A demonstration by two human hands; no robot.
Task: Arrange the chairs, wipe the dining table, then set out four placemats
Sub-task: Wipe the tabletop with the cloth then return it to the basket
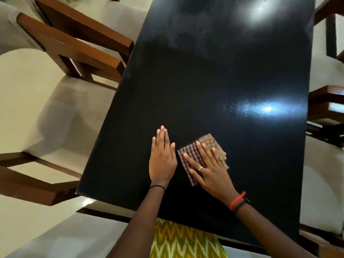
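Head view: a dark glossy counter (223, 81) runs from 6 o'clock up toward 12 o'clock, with two bright light reflections on its surface at about 1 and 3 o'clock. A folded checked cloth (189, 150) lies flat on the counter toward its 6 o'clock end. The right hand (206, 170) rests on the cloth with fingers straight and spread, palm down, pressing it to the surface; a ring (200, 168) shows on one finger and a red band (238, 200) circles the wrist. The left hand (162, 161) lies flat on the bare counter just beside the cloth at its 9 o'clock, fingers straight and together, holding nothing. Wooden chairs with pale cushions (83, 45) stand along the counter's edge at 9 to 11 o'clock, and more chairs (323, 105) at 3 o'clock. A yellow zigzag-patterned garment (182, 241) shows at 6 o'clock.
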